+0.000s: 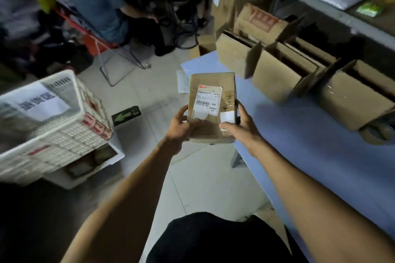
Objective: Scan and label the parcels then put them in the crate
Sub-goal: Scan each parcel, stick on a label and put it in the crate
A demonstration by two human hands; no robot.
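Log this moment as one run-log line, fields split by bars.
step: labelling parcel | left hand: grips parcel | right hand: presses small white label onto it | crate: left, on floor

The white shipping label point(208, 101) on the cardboard parcel point(211, 107) reads "35/42" at its upper right, then "MX" and, below that, "MXRC 03" down its right side. A barcode sits on the label's left part, with a line of digits under it too small to read. A small red tag at the label's top left is illegible. The white paper sign point(40, 102) on the white plastic crate point(53, 134) carries three large Chinese characters, blurred, apparently "退货区".
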